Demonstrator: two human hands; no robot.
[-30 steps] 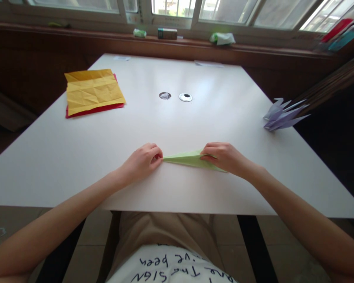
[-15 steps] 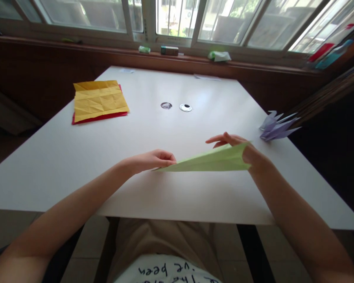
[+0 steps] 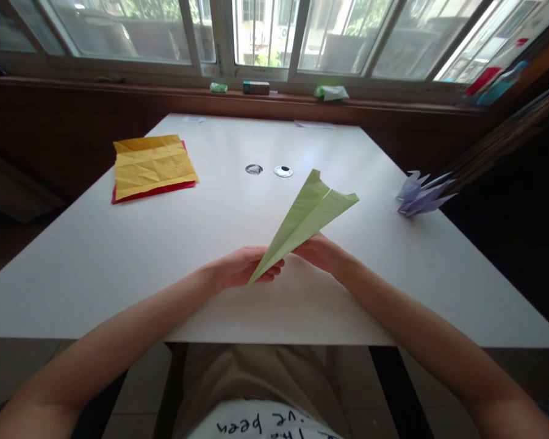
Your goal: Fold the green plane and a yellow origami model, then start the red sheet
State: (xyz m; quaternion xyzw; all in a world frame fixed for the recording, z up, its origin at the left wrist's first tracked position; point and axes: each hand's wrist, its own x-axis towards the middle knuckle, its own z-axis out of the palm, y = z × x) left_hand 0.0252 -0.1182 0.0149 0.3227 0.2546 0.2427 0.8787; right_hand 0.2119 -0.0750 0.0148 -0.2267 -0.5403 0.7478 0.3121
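A light green paper airplane (image 3: 302, 223) is held over the near middle of the white table, its sharp nose toward me and its wide tail pointing away to the right. My left hand (image 3: 251, 266) is closed around the nose end from below, with fingertips showing past its right side. From underneath, my right hand (image 3: 318, 250) grips the plane near its middle; the plane covers most of those fingers.
Crumpled yellow paper (image 3: 153, 167) lies over red paper (image 3: 158, 193) at the table's left. Purple origami cranes (image 3: 421, 195) stand near the right edge. Two round discs, one silvery (image 3: 254, 169) and one white with black (image 3: 283, 171), are behind the plane on the table (image 3: 219, 201).
The paper airplane has turned so its tail points away from me and its wings show from above. My right hand has moved left, underneath it, close to my left hand.
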